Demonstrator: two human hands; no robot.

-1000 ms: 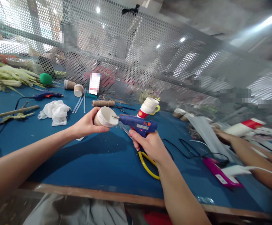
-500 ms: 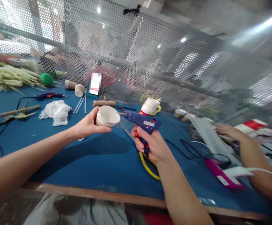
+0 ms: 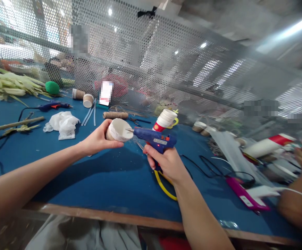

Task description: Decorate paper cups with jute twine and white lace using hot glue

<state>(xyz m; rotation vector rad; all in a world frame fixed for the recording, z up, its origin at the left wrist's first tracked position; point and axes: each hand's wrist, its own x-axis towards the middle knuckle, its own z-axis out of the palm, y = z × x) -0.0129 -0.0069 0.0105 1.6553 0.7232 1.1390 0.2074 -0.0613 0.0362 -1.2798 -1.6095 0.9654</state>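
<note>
I have left grip [image 3: 100, 140] clamped around cup [image 3: 119, 130], right grip [image 3: 168, 162] on glue gun [image 3: 154, 137]; cup looks light, crushable: hold wall gently.

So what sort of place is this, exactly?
Most likely a craft workshop: the right hand holds a glue gun, the left hand holds a small white-rimmed cup, and a roll of twine lies on the blue table.
</note>
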